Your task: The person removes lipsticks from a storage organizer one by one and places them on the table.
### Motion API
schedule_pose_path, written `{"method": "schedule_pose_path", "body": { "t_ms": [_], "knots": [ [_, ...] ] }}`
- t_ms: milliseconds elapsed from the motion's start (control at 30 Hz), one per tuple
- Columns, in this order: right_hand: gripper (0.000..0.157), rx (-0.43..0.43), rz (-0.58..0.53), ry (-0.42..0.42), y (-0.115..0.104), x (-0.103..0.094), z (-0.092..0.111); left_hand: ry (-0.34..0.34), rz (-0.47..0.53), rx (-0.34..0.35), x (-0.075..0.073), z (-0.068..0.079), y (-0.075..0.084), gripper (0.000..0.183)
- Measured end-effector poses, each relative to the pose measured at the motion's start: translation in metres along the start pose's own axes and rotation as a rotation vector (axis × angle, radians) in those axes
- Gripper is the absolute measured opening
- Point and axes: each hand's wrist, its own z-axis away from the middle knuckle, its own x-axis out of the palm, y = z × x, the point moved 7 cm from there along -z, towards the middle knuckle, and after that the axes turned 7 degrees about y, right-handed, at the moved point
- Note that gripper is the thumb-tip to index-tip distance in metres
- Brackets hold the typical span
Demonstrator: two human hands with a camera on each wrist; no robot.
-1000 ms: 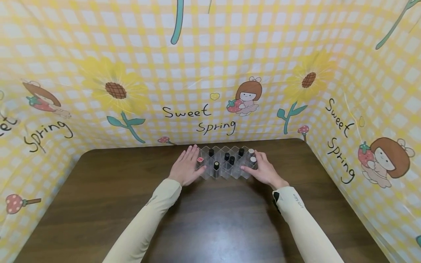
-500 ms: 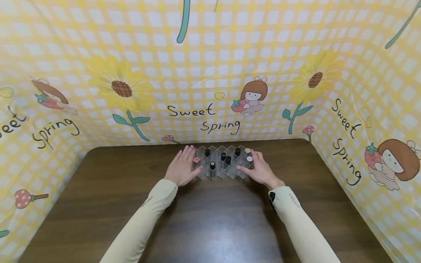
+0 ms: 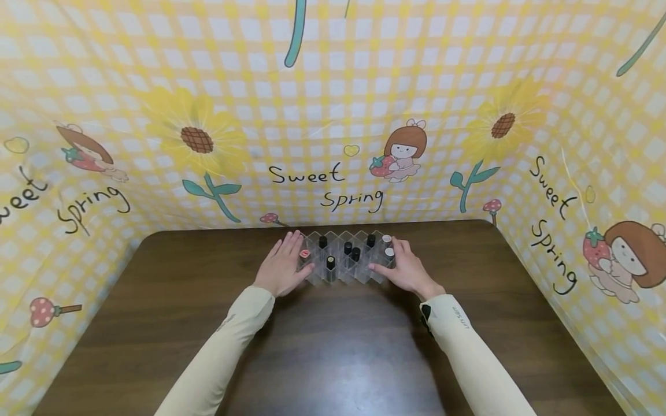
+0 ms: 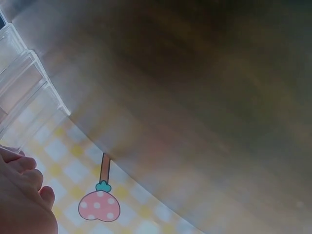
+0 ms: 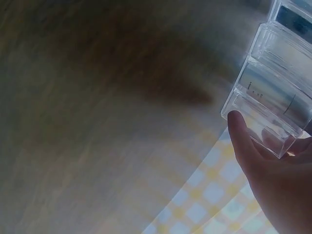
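Note:
A clear plastic lipstick holder [image 3: 341,271] with diamond-shaped compartments stands at the back of the table. Several tubes stand in it: black-capped ones such as the black tube [image 3: 330,263], two pale-topped ones at the right such as the white-topped tube [image 3: 389,253], and a red-topped tube [image 3: 304,254] at the left. My left hand [image 3: 281,267] lies along the holder's left end, fingers straight and thumb at the front corner. My right hand [image 3: 408,267] grips the right end, thumb [image 5: 240,134] against the front face; its other fingers are partly hidden behind the clear wall.
The dark wooden table [image 3: 333,346] has rounded back corners. A yellow checked cloth [image 3: 307,115] with printed flowers and figures hangs close behind the holder and along both sides.
Both hands and the holder between them have slid to the left along the back of the table. The head view has turned slightly left. The hands keep their places at the two ends.

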Motion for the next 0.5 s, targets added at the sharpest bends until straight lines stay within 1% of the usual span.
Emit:
{"method": "schedule_pose_path", "body": {
  "t_ms": [500],
  "knots": [
    [0.109, -0.022, 0.005, -0.006, -0.0100, 0.0067, -0.0008, 0.011, 0.005, -0.004, -0.0028, 0.0063, -0.0097, 0.080]
  ]
}}
